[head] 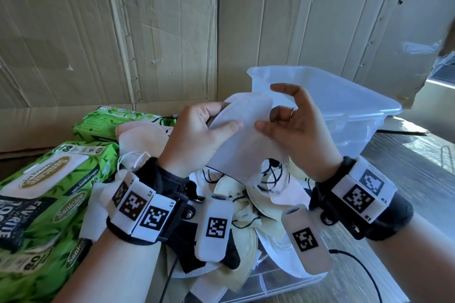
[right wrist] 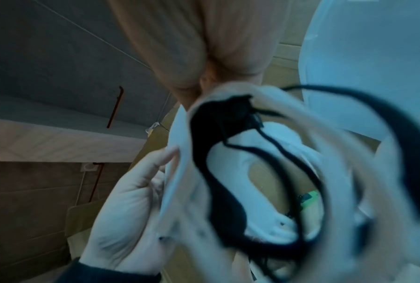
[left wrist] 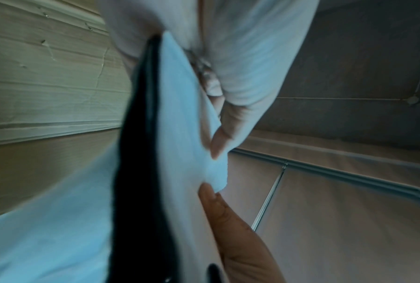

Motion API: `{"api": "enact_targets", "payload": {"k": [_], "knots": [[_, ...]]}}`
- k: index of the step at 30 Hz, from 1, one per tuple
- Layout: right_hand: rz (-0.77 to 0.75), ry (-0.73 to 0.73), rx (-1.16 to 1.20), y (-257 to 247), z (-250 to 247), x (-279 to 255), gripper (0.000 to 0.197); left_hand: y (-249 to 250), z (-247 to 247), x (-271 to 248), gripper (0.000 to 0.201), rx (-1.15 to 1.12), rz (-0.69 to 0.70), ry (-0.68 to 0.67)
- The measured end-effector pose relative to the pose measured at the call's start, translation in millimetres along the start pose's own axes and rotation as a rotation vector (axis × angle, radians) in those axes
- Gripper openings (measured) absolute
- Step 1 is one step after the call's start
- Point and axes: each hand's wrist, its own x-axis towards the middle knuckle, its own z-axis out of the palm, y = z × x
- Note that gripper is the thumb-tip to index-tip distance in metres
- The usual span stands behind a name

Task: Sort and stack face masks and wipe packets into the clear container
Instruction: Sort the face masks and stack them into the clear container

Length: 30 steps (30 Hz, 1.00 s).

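Note:
I hold a small stack of white face masks (head: 243,115) in front of me, above the table. My left hand (head: 221,118) grips its left edge, thumb on the front and fingers behind. My right hand (head: 268,110) has its thumb on the front mask's right side, with curled fingers at the edge and the index finger raised. In the left wrist view the masks (left wrist: 184,134) show a black layer between white ones. Black ear loops (right wrist: 228,153) hang from the masks in the right wrist view. The clear container (head: 384,108) stands just behind my right hand.
Two green wipe packets (head: 49,179) (head: 105,120) lie at the left. A loose pile of white, cream and black masks (head: 246,209) sits under my wrists on a clear lid (head: 283,285). A cardboard wall (head: 147,32) closes the back. A black cable (head: 357,263) runs at the lower right.

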Motion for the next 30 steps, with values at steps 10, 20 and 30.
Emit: {"api": "enact_targets", "payload": {"k": [10, 20, 30], "knots": [[0.105, -0.06, -0.247, 4, 6, 5, 0.042, -2, 0, 1, 0.041, 0.023, 0.036, -0.053], [0.137, -0.34, -0.245, 0, -5, 0, 0.021, -9, 0, 2, 0.038, 0.278, 0.059, 0.077], [0.212, -0.236, -0.314, 18, -27, 5, 0.039, -4, -15, 3, 0.03, 0.293, 0.002, 0.248]]}}
